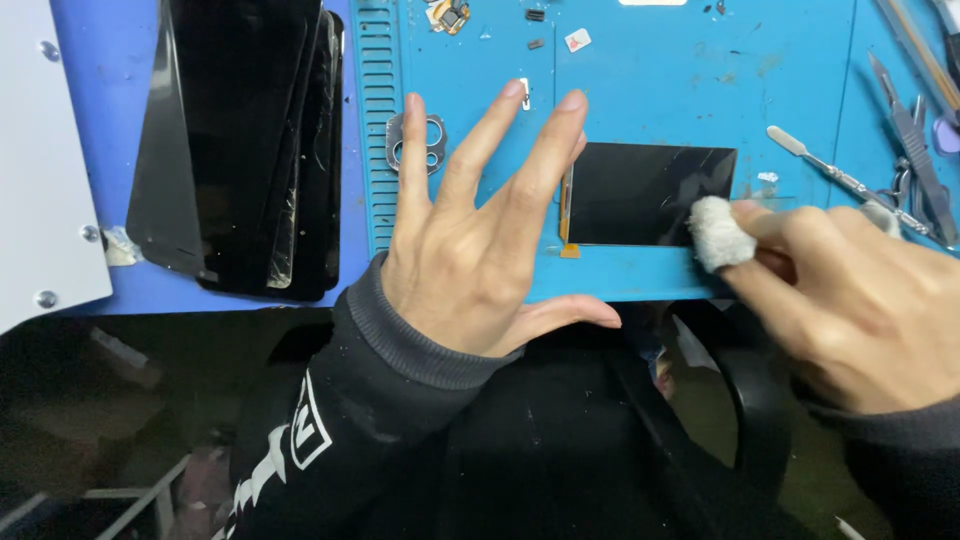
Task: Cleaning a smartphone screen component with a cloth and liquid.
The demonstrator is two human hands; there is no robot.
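The left hand [470, 250] lies flat on the blue mat [650, 110], fingers [545, 150] spread wide and holding nothing, its fingertips at the left edge of a small black screen panel [640, 193]. That panel lies near the mat's front edge. At its four o'clock corner the right hand [850, 300] pinches a white cotton wad [718, 232] against the glass, fingers closed on it. A metal spatula [830, 172] lies at two o'clock, tweezers [915, 150] beyond. Dark glass panels [250, 140] are stacked on the desk at nine o'clock.
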